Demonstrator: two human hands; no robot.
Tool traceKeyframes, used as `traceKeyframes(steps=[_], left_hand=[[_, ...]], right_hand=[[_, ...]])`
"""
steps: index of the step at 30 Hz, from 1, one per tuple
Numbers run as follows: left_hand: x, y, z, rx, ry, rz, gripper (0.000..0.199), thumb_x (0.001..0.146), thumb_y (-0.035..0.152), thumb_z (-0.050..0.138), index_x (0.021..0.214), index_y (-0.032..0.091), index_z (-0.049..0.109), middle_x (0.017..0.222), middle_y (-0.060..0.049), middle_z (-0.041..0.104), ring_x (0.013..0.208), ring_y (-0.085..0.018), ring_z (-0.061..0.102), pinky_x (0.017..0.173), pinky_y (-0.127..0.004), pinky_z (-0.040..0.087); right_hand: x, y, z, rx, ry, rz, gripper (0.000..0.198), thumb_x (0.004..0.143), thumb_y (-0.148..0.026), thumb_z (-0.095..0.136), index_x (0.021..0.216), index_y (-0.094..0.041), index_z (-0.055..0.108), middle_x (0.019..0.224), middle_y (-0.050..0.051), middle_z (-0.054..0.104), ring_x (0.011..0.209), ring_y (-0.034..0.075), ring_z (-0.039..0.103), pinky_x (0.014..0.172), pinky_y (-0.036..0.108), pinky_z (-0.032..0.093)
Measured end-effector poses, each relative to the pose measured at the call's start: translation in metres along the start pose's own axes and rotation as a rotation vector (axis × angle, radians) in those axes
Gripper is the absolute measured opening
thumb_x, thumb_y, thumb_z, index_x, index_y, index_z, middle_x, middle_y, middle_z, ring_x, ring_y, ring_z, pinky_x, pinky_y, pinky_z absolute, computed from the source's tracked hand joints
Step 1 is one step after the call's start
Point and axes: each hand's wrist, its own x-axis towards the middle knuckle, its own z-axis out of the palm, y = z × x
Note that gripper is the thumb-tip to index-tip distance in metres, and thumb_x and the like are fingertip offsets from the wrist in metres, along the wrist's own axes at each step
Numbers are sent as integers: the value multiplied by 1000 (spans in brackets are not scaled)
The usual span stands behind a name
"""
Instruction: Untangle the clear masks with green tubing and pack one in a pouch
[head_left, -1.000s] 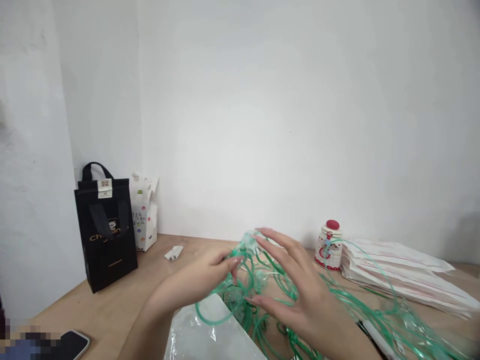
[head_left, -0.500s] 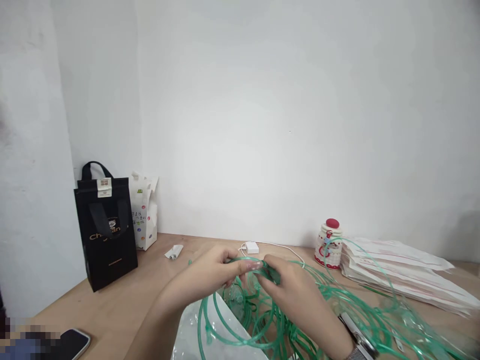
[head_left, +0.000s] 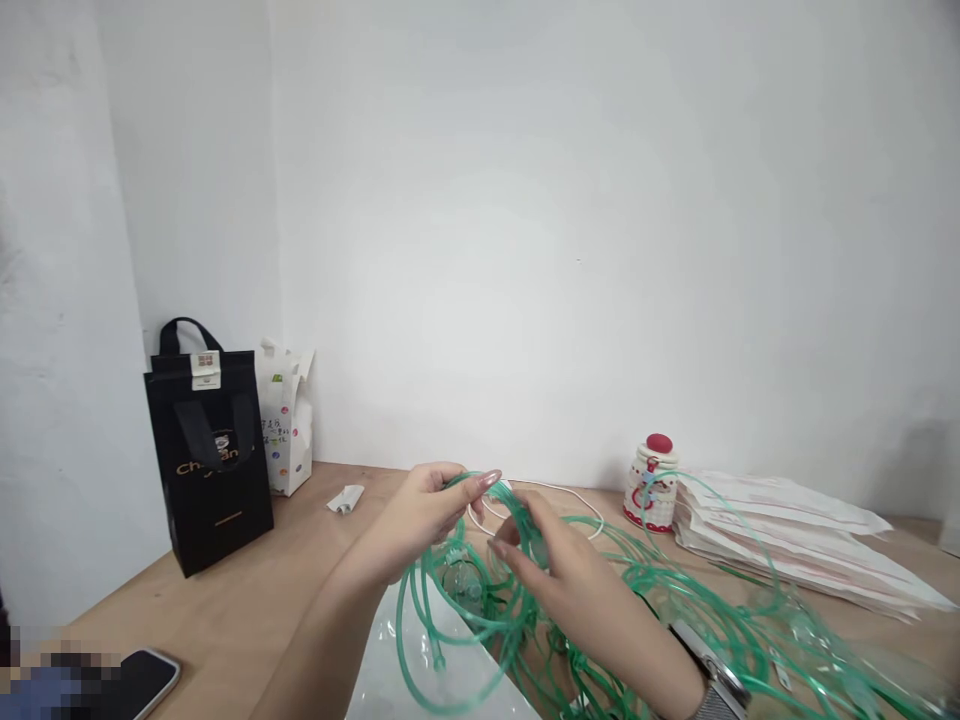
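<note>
Loops of thin green plastic tubing (head_left: 452,708) hang from my two raised hands at the bottom middle. My left hand (head_left: 442,500) is closed on the top of the coil, its thumb lying along the strands. The fingers of my right hand (head_left: 544,550) curl round the right side of the same coil. Beneath them lies a white plastic bag (head_left: 382,660), partly covered by the loops. A clear plastic piece (head_left: 465,585) with green tubing about it sits behind the coil. More tangled green tubing (head_left: 675,590) spreads to the right, partly hidden by my right forearm.
At left stand a black carrier bag (head_left: 210,490) and a white paper bag (head_left: 292,430). A phone (head_left: 146,685) lies front left, a crumpled wrapper (head_left: 346,499) farther back. A lidded jar (head_left: 651,485) and stacked white packets (head_left: 795,530) stand along the wall at right.
Both hands have risen slightly with the coil. The strands between them now stand up in an arch, and my right fingers have spread a little. The hanging loops have shifted.
</note>
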Motion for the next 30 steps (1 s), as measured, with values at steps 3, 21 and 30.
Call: traceKeyframes(steps=[3,21,30], left_hand=[[-1,1,-2,10,59,15,37,75,47,62,59,15,57,43,10,23,42,-6,19,40,-22,13],[3,0,1,-354,130,10,44,75,49,63,54,16,42,41,11,25,36,-1,14,37,-17,9],[6,-6,-8,-558,256,83,45,79,44,60,51,17,38,40,11,23,33,-1,14,33,-16,12]], right_hand=[[1,-2,-1,185,-34,-27,34,91,-27,40,126,-25,39,77,-1,60,72,17,57,70,31,43],[4,-3,-10,625,-212,113,30,84,-45,53,80,-16,57,71,2,62,70,16,60,70,30,46],[4,2,-18,1151,-426,160,14,76,-27,65,81,-13,65,84,7,67,81,16,63,79,28,46]])
